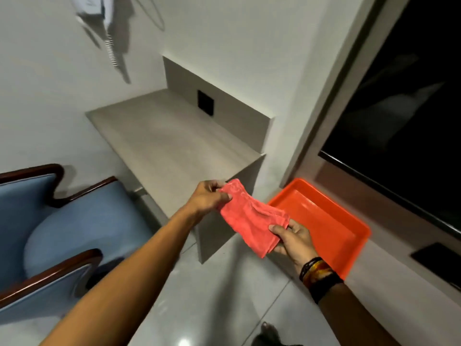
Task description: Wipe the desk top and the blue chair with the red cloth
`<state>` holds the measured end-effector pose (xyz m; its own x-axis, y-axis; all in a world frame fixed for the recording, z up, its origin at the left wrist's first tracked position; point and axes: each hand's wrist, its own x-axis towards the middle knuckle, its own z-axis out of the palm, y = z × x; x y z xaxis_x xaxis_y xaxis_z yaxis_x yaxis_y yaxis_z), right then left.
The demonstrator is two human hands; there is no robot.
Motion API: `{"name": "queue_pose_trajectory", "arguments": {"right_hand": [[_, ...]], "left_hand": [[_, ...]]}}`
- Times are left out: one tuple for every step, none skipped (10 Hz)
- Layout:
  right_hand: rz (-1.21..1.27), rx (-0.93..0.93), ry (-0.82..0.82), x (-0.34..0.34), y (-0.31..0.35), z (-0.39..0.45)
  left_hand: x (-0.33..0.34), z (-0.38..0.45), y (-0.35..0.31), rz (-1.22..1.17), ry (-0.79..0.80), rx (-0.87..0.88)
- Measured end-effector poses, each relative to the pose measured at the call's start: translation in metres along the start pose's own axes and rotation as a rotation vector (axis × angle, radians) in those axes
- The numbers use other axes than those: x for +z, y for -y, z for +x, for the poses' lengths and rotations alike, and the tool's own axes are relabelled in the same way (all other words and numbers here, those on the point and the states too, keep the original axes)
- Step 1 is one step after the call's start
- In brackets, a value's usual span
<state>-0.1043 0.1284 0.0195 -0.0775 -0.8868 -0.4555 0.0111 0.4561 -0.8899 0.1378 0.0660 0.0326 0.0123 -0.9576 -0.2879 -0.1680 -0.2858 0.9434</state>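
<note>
The folded red cloth (247, 217) hangs in the air between my two hands, just off the near right corner of the desk. My left hand (208, 197) pinches its upper end. My right hand (293, 238) grips its lower end, thumb on top. The beige desk top (169, 143) stretches away behind the cloth, bare, with a low back panel. The blue chair (74, 221) with dark wooden arms stands at the left, pushed close to the desk's near edge.
An orange tray (321, 221) lies on a low ledge at the right, below a dark window (404, 96). A black socket plate (205, 102) sits in the desk's back panel. A wall-mounted device with a coiled cord (109, 38) hangs above. The floor is glossy tile.
</note>
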Motion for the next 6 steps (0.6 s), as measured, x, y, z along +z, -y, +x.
{"name": "queue_pose_trajectory", "arguments": {"right_hand": [[0.025, 0.029, -0.147, -0.065, -0.004, 0.018], [-0.047, 0.025, -0.261, -0.121, -0.018, 0.044], [-0.184, 0.074, -0.252, -0.152, -0.030, 0.071], [-0.362, 0.070, -0.210, -0.158, -0.033, 0.088], [-0.579, -0.102, -0.285, -0.141, -0.032, 0.092], [-0.648, -0.391, -0.125, -0.099, -0.008, 0.081]], "left_hand": [[0.079, 0.031, -0.008, 0.028, 0.080, 0.018], [0.151, 0.057, -0.010, 0.156, 0.077, 0.002], [0.198, 0.067, -0.007, 0.451, 0.063, 0.001], [0.215, 0.059, 0.000, 0.659, 0.077, 0.056], [0.194, 0.052, 0.000, 0.800, -0.010, 0.188], [0.147, 0.048, -0.015, 0.927, -0.166, 0.344]]}}
